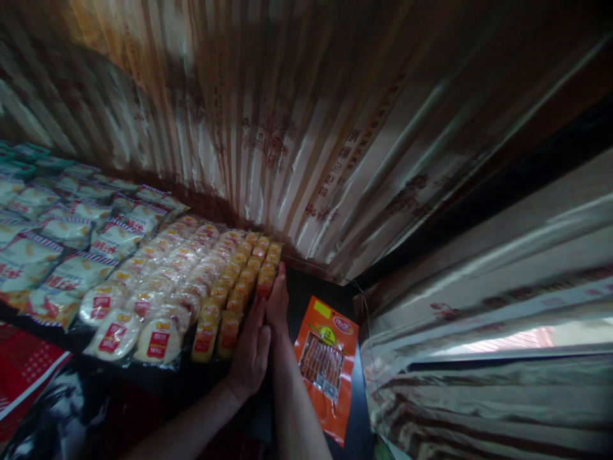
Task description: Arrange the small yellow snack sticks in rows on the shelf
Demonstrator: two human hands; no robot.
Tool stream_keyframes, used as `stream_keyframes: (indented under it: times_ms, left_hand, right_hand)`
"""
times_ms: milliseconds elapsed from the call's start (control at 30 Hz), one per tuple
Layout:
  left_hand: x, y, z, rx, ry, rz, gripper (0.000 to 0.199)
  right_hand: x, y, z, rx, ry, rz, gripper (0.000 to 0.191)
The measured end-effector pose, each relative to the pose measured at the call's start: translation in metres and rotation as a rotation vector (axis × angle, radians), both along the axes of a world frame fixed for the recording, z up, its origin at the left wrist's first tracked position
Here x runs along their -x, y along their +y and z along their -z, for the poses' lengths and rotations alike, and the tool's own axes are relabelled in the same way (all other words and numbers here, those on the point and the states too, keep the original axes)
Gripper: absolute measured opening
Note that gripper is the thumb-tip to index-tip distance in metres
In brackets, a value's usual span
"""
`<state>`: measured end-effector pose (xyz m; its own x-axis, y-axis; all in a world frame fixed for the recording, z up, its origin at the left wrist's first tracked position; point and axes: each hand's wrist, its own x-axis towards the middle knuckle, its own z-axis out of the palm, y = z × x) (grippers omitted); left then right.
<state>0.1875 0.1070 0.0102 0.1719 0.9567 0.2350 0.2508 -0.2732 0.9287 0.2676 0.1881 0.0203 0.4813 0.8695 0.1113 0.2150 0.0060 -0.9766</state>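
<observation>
Rows of small yellow-wrapped snacks (230, 333) lie on a dark surface. Against their right side my left hand (249, 354) rests with its fingers extended. My right hand (278, 303) is flat and edge-on beside it, touching the right end of the yellow packs near the back. Neither hand grasps a pack. Clear-wrapped round white crackers (115, 335) stand in overlapping rows to the left of the yellow packs. An orange packet (327, 370) with a window showing brown sticks lies flat to the right of my right forearm.
Larger white and blue snack bags (71, 275) fill the left, with green packs (52, 163) behind them. A red package (26, 370) is at the lower left. Printed plastic sheeting (268, 128) hangs behind and at the right; a thin wire crosses near the dark table's (301, 284) right corner.
</observation>
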Motion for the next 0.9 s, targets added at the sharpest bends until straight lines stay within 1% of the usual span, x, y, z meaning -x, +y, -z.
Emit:
stream_keyframes:
  times_ms: [100, 200, 267, 333, 400, 467, 500, 533, 567, 633, 667, 733, 800, 833, 900]
  left_hand:
    - [-0.001, 0.001, 0.000, 0.021, -0.024, -0.033, 0.049]
    - [-0.004, 0.001, 0.001, 0.008, 0.004, -0.046, 0.051]
    - [-0.004, -0.004, 0.000, -0.040, 0.045, -0.048, 0.054]
    - [0.001, -0.012, -0.004, -0.128, 0.090, -0.034, 0.057]
    - [0.012, -0.019, -0.015, -0.245, 0.142, 0.038, 0.059]
    - [0.028, -0.017, -0.033, -0.412, 0.196, 0.199, 0.057]
    - [0.036, -0.010, -0.043, -0.471, 0.233, 0.248, 0.054]
    - [0.045, 0.001, -0.053, -0.475, 0.276, 0.229, 0.052]
    - [0.053, 0.015, -0.061, -0.456, 0.290, 0.160, 0.049]
    - [0.066, 0.053, -0.073, -0.374, 0.342, 0.108, 0.049]
    - [0.070, 0.074, -0.075, -0.367, 0.360, 0.117, 0.049]
    - [0.076, 0.112, -0.072, -0.335, 0.426, 0.092, 0.050]
    - [0.077, 0.140, -0.061, -0.281, 0.493, 0.087, 0.051]
    - [0.077, 0.150, -0.055, -0.261, 0.518, 0.099, 0.051]
    - [0.076, 0.161, -0.042, -0.274, 0.544, 0.155, 0.049]
  right_hand:
    - [0.008, 0.005, 0.001, -0.002, -0.001, -0.037, 0.054]
    - [0.011, 0.005, 0.003, -0.011, 0.023, -0.050, 0.055]
    - [0.009, 0.003, 0.007, -0.006, 0.040, -0.045, 0.056]
    - [0.005, 0.002, 0.010, 0.005, 0.046, -0.007, 0.057]
    - [0.001, 0.002, 0.013, 0.010, 0.037, 0.034, 0.059]
    - [-0.003, 0.004, 0.014, -0.002, 0.001, 0.031, 0.060]
    - [-0.005, 0.006, 0.013, -0.003, -0.024, 0.022, 0.060]
    - [-0.006, 0.010, 0.013, -0.002, -0.051, 0.013, 0.061]
    - [-0.007, 0.014, 0.012, 0.003, -0.076, 0.008, 0.062]
    - [-0.007, 0.022, 0.010, 0.008, -0.114, 0.000, 0.063]
    - [-0.007, 0.026, 0.009, 0.004, -0.128, -0.003, 0.064]
    - [-0.005, 0.033, 0.009, -0.015, -0.143, -0.019, 0.063]
    - [-0.003, 0.036, 0.009, -0.014, -0.147, -0.028, 0.062]
    - [-0.001, 0.037, 0.009, -0.004, -0.146, -0.026, 0.062]
    - [0.002, 0.038, 0.009, 0.025, -0.148, -0.021, 0.062]
